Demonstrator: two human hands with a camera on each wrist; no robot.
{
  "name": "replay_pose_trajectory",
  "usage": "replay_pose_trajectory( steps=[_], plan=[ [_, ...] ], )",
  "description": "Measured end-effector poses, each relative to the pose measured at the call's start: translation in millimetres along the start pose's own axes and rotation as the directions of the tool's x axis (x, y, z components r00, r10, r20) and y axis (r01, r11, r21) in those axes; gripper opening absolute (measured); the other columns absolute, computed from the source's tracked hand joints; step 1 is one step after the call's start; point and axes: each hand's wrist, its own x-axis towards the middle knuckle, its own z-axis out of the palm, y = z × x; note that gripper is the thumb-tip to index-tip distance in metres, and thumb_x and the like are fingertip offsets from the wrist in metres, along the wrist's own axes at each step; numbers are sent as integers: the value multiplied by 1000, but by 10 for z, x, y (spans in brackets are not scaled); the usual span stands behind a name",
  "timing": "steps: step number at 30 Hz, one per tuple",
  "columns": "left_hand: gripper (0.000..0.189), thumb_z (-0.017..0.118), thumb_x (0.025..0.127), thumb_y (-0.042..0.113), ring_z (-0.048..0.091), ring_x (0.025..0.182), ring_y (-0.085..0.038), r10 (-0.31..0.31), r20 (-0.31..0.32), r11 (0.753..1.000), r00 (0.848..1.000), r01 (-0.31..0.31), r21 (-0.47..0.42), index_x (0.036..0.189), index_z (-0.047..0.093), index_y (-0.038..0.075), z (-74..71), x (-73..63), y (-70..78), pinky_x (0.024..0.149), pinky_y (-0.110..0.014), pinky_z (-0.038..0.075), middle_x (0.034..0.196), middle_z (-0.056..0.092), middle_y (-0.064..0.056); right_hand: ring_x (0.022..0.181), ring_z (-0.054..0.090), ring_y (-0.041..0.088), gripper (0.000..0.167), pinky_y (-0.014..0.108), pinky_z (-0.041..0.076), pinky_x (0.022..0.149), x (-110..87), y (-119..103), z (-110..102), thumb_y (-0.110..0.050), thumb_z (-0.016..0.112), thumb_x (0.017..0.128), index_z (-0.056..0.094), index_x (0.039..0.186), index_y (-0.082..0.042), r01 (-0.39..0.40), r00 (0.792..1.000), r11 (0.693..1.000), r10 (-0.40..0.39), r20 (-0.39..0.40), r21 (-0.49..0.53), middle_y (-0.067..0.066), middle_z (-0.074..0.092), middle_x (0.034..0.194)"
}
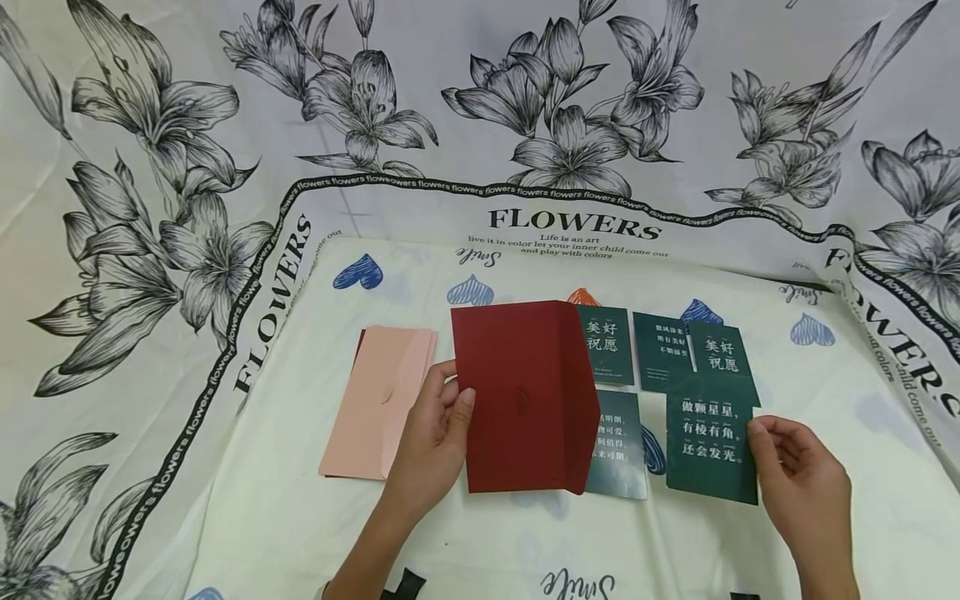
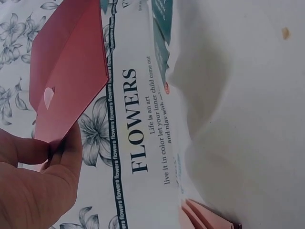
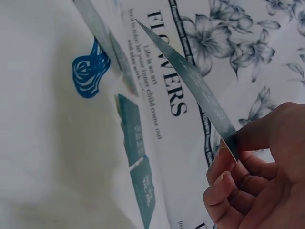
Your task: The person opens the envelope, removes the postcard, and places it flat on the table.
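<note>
My left hand (image 1: 431, 437) pinches the left edge of a dark red envelope (image 1: 510, 350), thumb on the near face. The envelope's flap (image 1: 579, 392) is unfolded to the right, and a small half-round tab shows on its front. In the left wrist view the envelope (image 2: 71, 71) rises above the thumb and fingers. My right hand (image 1: 806, 479) pinches the right edge of a dark green card (image 1: 708, 479) with white Chinese writing. Apart from the envelope, this card is raised off the cloth; the right wrist view shows the card (image 3: 198, 88) nearly edge-on and slightly bowed.
A stack of pink envelopes (image 1: 375, 383) lies at the left, with dark red showing beneath. Several more green cards (image 1: 660, 354) lie behind and between the hands, one card (image 1: 626, 458) partly covered by the red envelope. A white cloth (image 1: 277, 467) printed with hearts lies underneath.
</note>
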Motion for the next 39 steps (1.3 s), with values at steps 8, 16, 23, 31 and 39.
replay_pose_trajectory(
  steps=[8,16,23,31,39],
  plan=[
    [34,46,115,16,72,115,-23,12,0,1000,1000,-12,7,149,44,18,-21,-7,-4,94,-38,60,137,69,-2,72,52,-13,37,6,43,61,58,123,102,-35,61,108,70,124,-3,60,996,994,-54,66,-94,20,75,110],
    [35,46,114,13,72,115,-20,-15,-12,1000,1000,15,-4,149,44,22,-17,-8,-1,94,-38,60,136,69,1,76,54,8,40,16,45,56,86,197,171,-38,59,108,69,125,-2,42,993,987,-24,120,-152,18,74,104],
    [35,45,115,13,71,117,-19,-15,-7,1000,1000,15,-10,149,44,22,-16,-3,6,95,-38,60,138,68,2,86,61,25,40,21,45,57,124,254,243,-36,59,108,69,122,0,63,982,975,-23,185,-212,17,72,101],
    [35,45,115,14,71,118,-21,-14,4,1000,1000,14,-10,149,43,22,-17,-1,11,96,-38,59,138,68,1,89,66,32,46,31,47,61,188,287,299,-38,59,106,66,123,5,8,969,955,66,240,-295,22,72,104],
    [36,46,115,15,71,119,-21,-13,16,1000,1000,14,-15,150,43,21,11,11,24,96,-37,59,140,67,0,86,65,33,45,32,46,58,174,270,301,-38,60,106,65,124,3,7,973,946,70,222,-325,23,71,105]
  ],
)
